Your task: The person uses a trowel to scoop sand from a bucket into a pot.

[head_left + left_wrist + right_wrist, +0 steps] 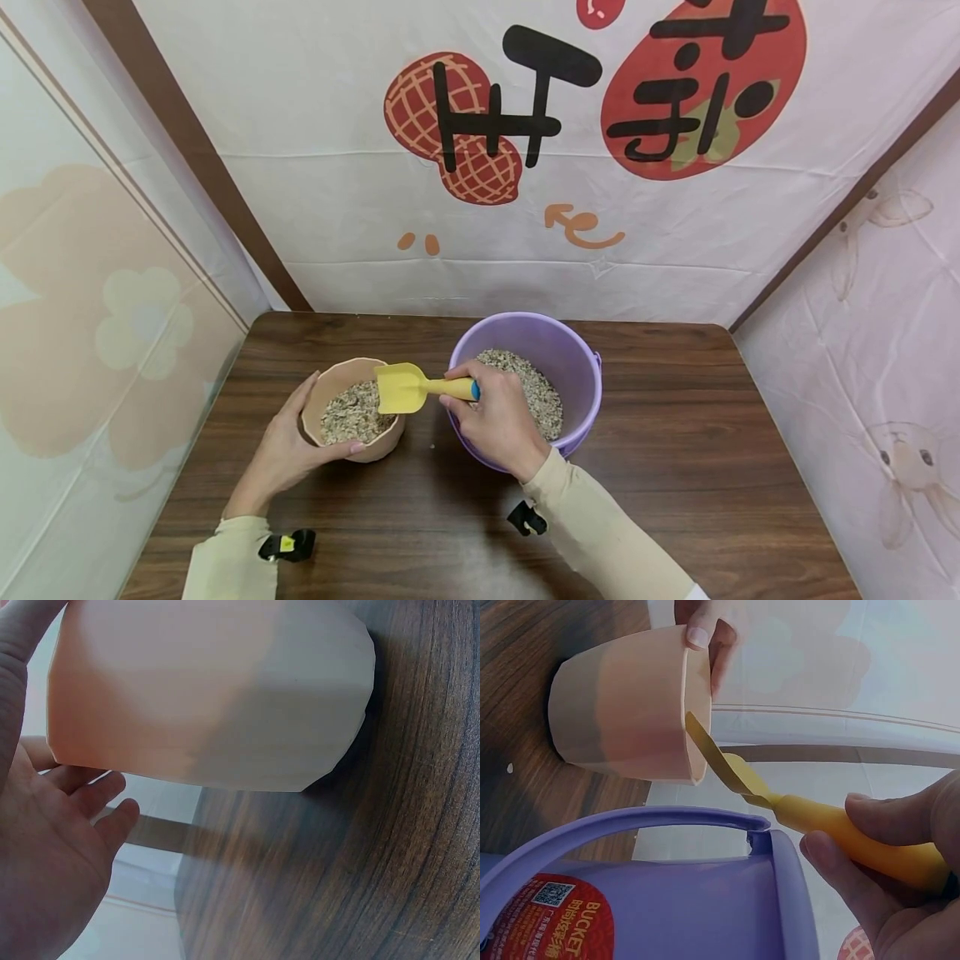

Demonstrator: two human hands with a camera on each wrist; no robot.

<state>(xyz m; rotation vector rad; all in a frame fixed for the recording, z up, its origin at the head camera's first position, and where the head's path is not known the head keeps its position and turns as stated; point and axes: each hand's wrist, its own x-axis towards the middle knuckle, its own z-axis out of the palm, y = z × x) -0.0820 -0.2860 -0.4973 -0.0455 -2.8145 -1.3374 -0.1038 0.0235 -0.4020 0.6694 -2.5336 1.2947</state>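
Observation:
A peach-coloured flowerpot (378, 452) with a faceted rim stands on the left part of the table, holding coarse greyish-tan grains (352, 414). My left hand (283, 454) grips it, with the thumb on the near rim and the fingers around the left side. In my right hand (501, 412) is the handle of a yellow toy shovel (402, 388). Its blade hangs over the pot's right rim, and I see no grains on it. Below the right hand stands a purple bucket (577, 392) with more of the same grains (536, 387) inside.
The bucket's purple handle (622, 817) hangs down on its near side, by a red label (562, 919). Brown wood-grain table (675, 467) surrounds both containers. A printed cloth wall (337, 208) rises behind the table's back edge.

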